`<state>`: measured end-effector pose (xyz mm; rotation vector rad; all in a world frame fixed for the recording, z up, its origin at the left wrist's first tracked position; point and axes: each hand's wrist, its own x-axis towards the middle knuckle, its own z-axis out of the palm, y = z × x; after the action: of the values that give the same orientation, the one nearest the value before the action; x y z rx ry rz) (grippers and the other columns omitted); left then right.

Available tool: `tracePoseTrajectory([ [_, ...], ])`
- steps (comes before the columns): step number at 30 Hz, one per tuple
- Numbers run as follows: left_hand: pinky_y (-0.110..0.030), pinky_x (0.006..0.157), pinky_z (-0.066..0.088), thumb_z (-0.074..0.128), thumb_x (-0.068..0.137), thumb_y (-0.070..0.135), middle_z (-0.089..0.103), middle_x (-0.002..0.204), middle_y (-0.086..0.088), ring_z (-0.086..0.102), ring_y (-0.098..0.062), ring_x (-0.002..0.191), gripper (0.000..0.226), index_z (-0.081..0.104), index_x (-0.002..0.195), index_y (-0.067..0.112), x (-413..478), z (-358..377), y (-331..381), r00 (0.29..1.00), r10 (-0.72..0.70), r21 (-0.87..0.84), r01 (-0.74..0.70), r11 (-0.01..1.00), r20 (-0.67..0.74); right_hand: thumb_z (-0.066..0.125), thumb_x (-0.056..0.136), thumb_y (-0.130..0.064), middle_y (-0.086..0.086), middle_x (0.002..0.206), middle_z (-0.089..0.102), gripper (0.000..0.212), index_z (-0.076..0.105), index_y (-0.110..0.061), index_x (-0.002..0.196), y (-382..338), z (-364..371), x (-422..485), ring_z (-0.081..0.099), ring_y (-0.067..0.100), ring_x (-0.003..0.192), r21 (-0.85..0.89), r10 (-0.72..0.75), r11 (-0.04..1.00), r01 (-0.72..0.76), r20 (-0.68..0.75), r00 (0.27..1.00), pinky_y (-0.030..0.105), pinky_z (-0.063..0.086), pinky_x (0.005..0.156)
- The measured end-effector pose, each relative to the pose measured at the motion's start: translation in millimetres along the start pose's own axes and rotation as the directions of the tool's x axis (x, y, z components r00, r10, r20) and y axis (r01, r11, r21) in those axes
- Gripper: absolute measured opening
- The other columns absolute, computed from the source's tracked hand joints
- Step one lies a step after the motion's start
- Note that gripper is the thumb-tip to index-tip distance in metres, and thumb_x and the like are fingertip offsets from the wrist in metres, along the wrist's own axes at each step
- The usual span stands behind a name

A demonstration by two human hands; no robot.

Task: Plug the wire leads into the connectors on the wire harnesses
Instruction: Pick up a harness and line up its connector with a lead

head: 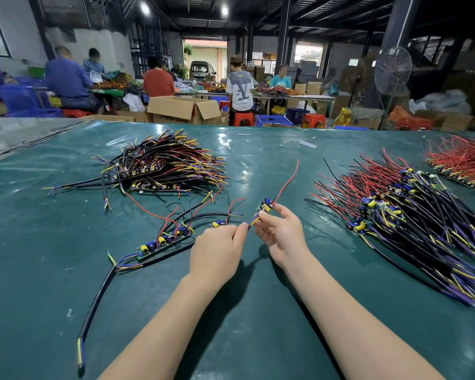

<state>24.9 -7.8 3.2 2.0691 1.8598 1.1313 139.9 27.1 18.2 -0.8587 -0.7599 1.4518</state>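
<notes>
My right hand [279, 233] pinches a small circuit board [264, 205] with yellow and blue parts; a red wire [287, 182] rises from it toward the far side. My left hand [217, 249] pinches the yellow and purple wire leads [252, 222] just left of the board, fingertips close to my right thumb. A short row of joined boards with cables [163, 241] lies on the green table [231, 311] to the left of my left hand. A black cable [96, 297] with stripped ends trails from it toward the near edge.
A pile of black cables with boards [165, 167] lies at the far left. A large pile of boards with red and black wires [403, 223] fills the right side, with a red-wire pile [464, 160] behind it. Other people sit at tables beyond.
</notes>
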Motion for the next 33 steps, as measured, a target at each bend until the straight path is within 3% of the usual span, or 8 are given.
tracePoseTrajectory([
  [4,-0.037,0.06,0.024,0.035,0.098,0.039,0.032,0.05,-0.001,0.038,-0.03,0.067,0.053,0.024,0.051,0.015,1,-3,3,0.999,0.033,0.029,-0.034,0.999,0.027,0.049,0.087,0.01,0.0,0.054,0.062,0.028,0.049,-0.008,0.11,0,-2,2,0.056,0.005,0.04,-0.037,-0.024,0.999,0.024,0.009,1.0,0.015,0.048,0.044],
  [11,-0.035,0.059,0.025,0.033,0.098,0.04,0.035,0.051,0.002,0.04,-0.031,0.068,0.052,0.027,0.053,0.015,-1,0,4,0.999,-0.017,0.012,0.017,1.0,0.045,0.048,0.089,0.009,-0.003,0.048,0.062,0.02,0.052,-0.01,0.093,0,-5,6,0.056,0.005,0.039,0.127,0.027,0.992,-0.023,-0.031,0.999,0.014,0.047,0.042],
  [14,-0.036,0.058,0.025,0.036,0.097,0.041,0.031,0.049,-0.001,0.038,-0.031,0.065,0.053,0.025,0.052,0.014,-3,-2,2,0.997,0.024,0.037,-0.027,0.999,0.074,0.047,0.089,0.009,-0.004,0.045,0.061,0.022,0.052,-0.011,0.084,-3,-10,10,0.055,0.004,0.037,0.14,0.028,0.99,-0.016,-0.083,0.996,0.012,0.045,0.041],
  [18,-0.036,0.057,0.017,0.038,0.097,0.035,0.026,0.046,-0.004,0.033,-0.028,0.06,0.055,0.022,0.05,0.013,0,-4,9,0.992,0.092,0.025,-0.095,0.995,0.085,0.046,0.089,0.011,-0.001,0.044,0.061,0.023,0.046,-0.012,0.093,-1,-9,12,0.057,0.005,0.037,0.229,0.049,0.973,-0.027,-0.088,0.995,0.012,0.045,0.04],
  [23,-0.034,0.055,0.024,0.039,0.097,0.039,0.028,0.048,-0.002,0.033,-0.026,0.058,0.053,0.024,0.052,0.015,-4,0,1,0.991,0.007,-0.023,-0.004,1.0,0.136,0.046,0.089,0.011,0.002,0.043,0.061,0.028,0.039,-0.016,0.084,-1,-13,15,0.056,0.007,0.035,0.285,0.058,0.958,-0.018,-0.133,0.989,0.013,0.045,0.039],
  [28,-0.035,0.056,0.016,0.039,0.097,0.036,0.023,0.049,-0.002,0.023,-0.016,0.048,0.053,0.02,0.052,0.015,-2,-2,0,0.982,0.058,-0.021,-0.055,0.998,0.181,0.045,0.09,0.01,0.004,0.043,0.061,0.028,0.039,-0.015,0.082,-2,-21,20,0.057,0.008,0.035,0.346,0.058,0.938,0.004,-0.169,0.984,0.014,0.045,0.038],
  [33,-0.034,0.055,0.019,0.041,0.096,0.038,0.026,0.049,0.0,0.025,-0.015,0.049,0.052,0.023,0.052,0.017,-1,0,-5,0.979,0.047,-0.052,-0.038,0.998,0.198,0.045,0.09,0.011,0.006,0.043,0.06,0.03,0.037,-0.016,0.081,-1,-21,21,0.057,0.009,0.035,0.382,0.056,0.924,0.014,-0.171,0.984,0.014,0.045,0.038],
])
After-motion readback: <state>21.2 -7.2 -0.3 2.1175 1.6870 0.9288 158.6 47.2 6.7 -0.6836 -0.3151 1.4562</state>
